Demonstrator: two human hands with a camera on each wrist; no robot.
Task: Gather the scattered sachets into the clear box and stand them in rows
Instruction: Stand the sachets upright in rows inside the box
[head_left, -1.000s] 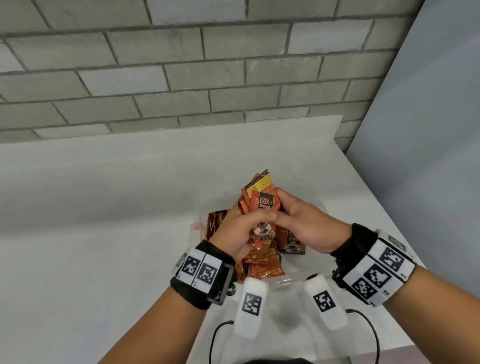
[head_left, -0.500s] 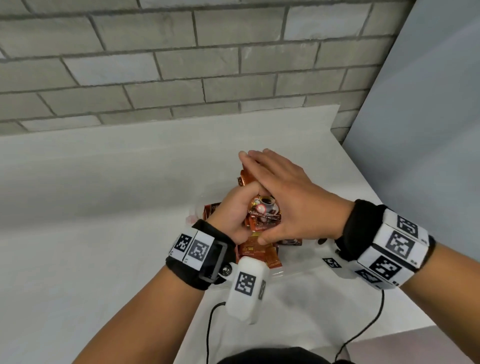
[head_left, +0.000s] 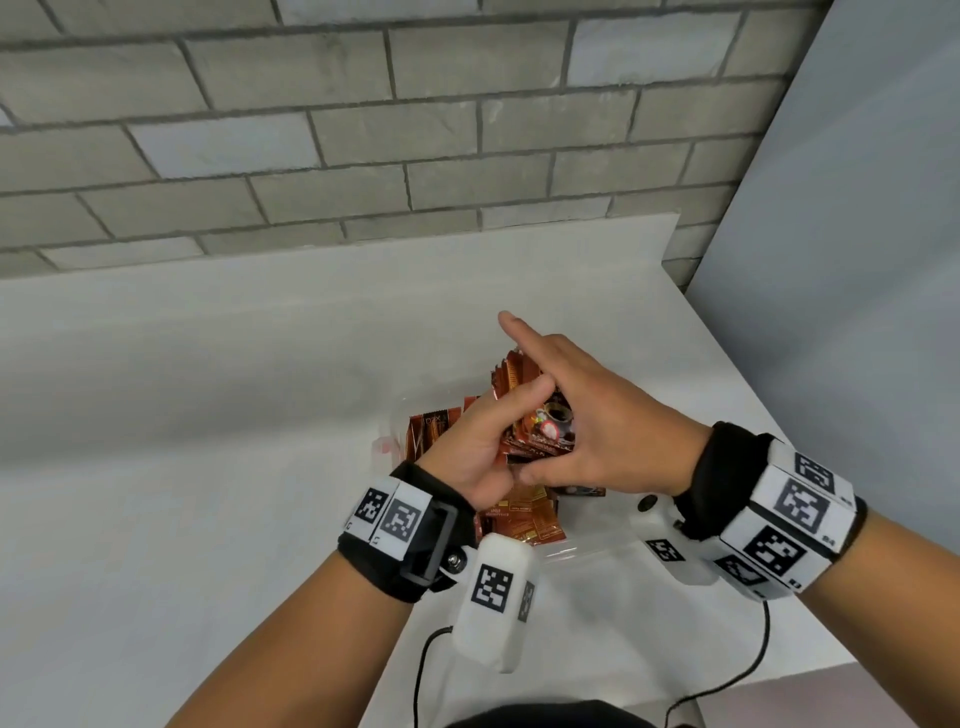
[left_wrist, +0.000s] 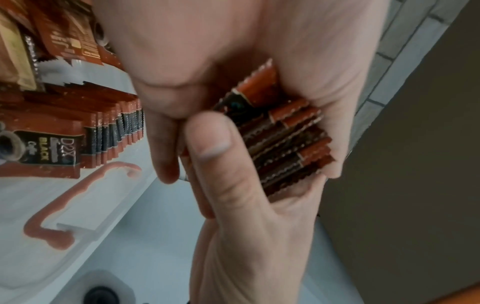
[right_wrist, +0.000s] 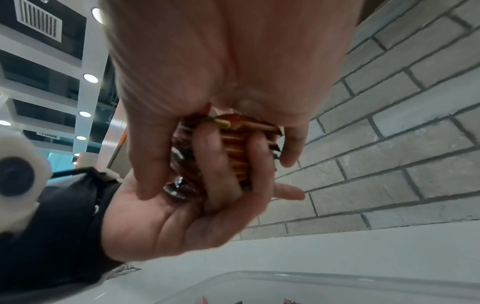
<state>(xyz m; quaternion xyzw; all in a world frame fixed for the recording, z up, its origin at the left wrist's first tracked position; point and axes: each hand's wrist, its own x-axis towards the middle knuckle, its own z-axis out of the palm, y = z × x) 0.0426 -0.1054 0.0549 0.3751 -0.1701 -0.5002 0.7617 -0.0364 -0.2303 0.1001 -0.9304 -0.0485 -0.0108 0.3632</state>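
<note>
My left hand (head_left: 483, 447) grips a thick stack of orange-brown sachets (head_left: 545, 428) above the clear box (head_left: 587, 553), thumb along its top. In the left wrist view the stack's (left_wrist: 285, 139) serrated ends show between thumb and fingers. My right hand (head_left: 597, 415) brackets the stack lengthwise, thumb at the near end, fingers over the far end, index finger sticking straight out. From the right wrist, the stack (right_wrist: 236, 152) sits between both hands. More sachets (head_left: 431, 431) stand in the box; a neat row (left_wrist: 111, 131) shows in the left wrist view.
The box stands on a white table (head_left: 208, 415) near its right edge, with a grey brick wall (head_left: 363, 156) behind and a grey panel (head_left: 857, 260) to the right. Black cables (head_left: 426, 654) hang at the front edge. The box rim (right_wrist: 337, 277) lies below my hands.
The stack stood upright in both hands; my right hand then lay flat over it. Now the right thumb is under the near end and the index finger has lifted.
</note>
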